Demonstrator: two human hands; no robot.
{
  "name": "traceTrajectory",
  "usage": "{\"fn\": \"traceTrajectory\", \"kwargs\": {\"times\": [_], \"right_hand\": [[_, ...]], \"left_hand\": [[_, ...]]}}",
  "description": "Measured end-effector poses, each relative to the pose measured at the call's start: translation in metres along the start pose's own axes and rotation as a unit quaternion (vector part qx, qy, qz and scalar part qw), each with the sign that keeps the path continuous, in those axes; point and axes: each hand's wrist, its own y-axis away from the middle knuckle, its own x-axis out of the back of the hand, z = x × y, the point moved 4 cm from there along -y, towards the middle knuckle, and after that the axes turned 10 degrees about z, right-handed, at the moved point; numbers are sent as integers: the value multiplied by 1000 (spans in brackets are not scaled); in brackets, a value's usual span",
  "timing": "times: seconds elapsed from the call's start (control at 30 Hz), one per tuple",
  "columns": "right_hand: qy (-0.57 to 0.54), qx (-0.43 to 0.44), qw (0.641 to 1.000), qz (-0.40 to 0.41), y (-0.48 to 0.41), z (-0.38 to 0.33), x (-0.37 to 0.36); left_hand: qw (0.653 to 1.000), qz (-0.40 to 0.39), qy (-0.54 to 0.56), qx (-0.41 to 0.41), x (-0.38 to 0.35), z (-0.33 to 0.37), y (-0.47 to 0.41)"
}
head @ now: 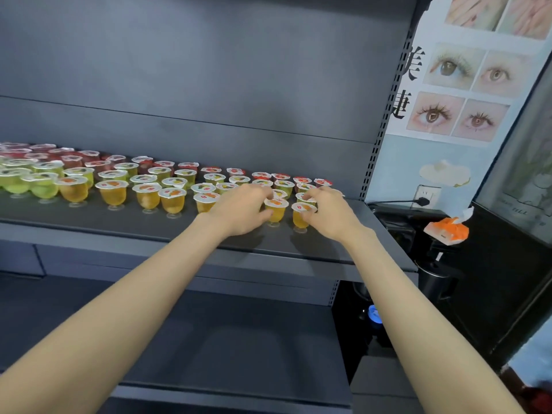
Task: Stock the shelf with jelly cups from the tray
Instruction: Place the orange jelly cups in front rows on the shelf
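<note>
Two orange jelly cups, seemingly stemmed, left hand pinching one, right hand another

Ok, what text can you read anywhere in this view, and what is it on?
"美": black character on the pale wall poster of eye photos; the character below is partly cut off by the slotted shelf upright.
Lids of the clear plastic jelly cups: red logos too small to read.
Orange tissue pack: print blurred.
</note>
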Motion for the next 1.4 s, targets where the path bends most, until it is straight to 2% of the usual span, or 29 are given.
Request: {"fn": "traceTrajectory", "kwargs": {"times": [0.17,0.47,0.57,0.67,0.8,0.93,1.07,1.27,1.4], "right_hand": [[-40,38,998,10,17,-66,-23],[-103,35,994,-19,86,-216,-133],[-127,-3,991,-45,125,-257,-189],[-122,-34,985,-117,169,-289,-253],[-115,-84,967,-210,216,-312,-331],[-115,-117,940,-300,261,-319,-408],[-120,-144,911,-368,311,-314,-488],[-130,-213,863,-439,389,-298,-594],[-139,-271,843,-444,430,-299,-658]], "left_hand": [[999,37,-20,7,30,-50,53],[997,21,-20,68,40,-196,200],[998,-14,2,67,23,-242,263],[990,-81,28,108,-4,-284,327],[967,-184,39,169,-53,-326,398],[940,-253,51,223,-104,-355,463],[901,-341,57,262,-165,-371,528],[847,-406,104,328,-252,-395,618],[823,-419,129,360,-305,-422,665]]}}
